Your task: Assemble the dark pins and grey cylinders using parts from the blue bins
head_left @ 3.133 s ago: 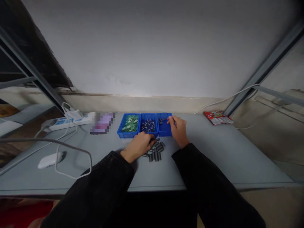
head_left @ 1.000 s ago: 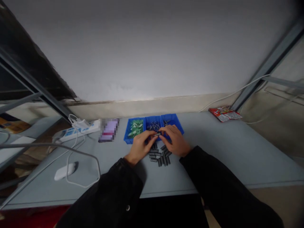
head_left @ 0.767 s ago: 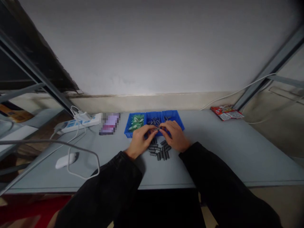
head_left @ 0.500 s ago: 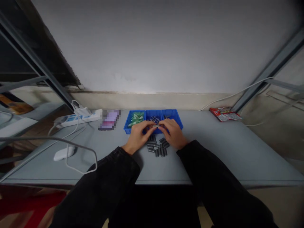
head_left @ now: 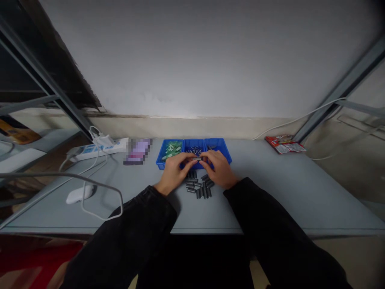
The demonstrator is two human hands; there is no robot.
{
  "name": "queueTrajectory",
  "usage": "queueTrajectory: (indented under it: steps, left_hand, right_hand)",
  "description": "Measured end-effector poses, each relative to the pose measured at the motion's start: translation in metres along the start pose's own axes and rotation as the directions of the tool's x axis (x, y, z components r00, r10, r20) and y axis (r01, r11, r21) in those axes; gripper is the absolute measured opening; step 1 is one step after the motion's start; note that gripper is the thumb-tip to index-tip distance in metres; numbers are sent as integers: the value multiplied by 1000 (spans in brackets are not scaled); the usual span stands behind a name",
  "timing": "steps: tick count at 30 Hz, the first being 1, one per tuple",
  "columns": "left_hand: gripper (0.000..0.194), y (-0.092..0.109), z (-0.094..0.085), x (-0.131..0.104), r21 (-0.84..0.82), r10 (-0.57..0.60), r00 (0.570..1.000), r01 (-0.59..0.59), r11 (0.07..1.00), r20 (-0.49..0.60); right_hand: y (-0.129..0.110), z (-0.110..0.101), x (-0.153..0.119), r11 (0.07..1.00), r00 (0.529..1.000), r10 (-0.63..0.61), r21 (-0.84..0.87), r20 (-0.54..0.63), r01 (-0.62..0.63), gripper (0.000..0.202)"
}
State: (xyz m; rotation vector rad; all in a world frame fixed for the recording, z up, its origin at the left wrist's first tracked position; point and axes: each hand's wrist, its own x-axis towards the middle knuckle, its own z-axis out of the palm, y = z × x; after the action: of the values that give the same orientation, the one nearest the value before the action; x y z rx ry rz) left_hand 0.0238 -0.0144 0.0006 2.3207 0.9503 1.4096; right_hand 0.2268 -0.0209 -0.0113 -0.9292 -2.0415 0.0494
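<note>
My left hand [head_left: 173,172] and my right hand [head_left: 221,169] meet in front of the blue bins, fingertips pinched from both sides on one small thin cylinder [head_left: 197,159]. It lies roughly level, pale metallic with a darker part toward the right; its ends are hidden by the fingers. Just below the hands, several dark grey cylinders [head_left: 205,191] lie loose on the table. Behind are three blue bins: the left bin [head_left: 161,163] holds green and white pieces, the middle one small shiny metal pins [head_left: 195,150], the right one [head_left: 226,151] a few dark pieces.
On the grey table [head_left: 270,192], a pixelated phone [head_left: 138,151], a white power strip [head_left: 99,148] and a white earbud-like case [head_left: 80,194] lie left. A white cable [head_left: 104,218] loops near my left sleeve. A red packet [head_left: 285,144] lies at the back right, before the wall.
Both hands stay almost in place. The cylinder between the fingertips looked mostly pale before and now shows a darker part on its right. The loose dark cylinders keep their layout.
</note>
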Motion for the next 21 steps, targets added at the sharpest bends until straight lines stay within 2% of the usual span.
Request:
queueTrajectory:
  steps: [21]
  left_hand:
    - [15, -1, 1, -1, -4, -13, 999, 14, 1000, 37]
  right_hand:
    - [0, 5, 0, 999, 998, -49, -15, 25, 50, 13]
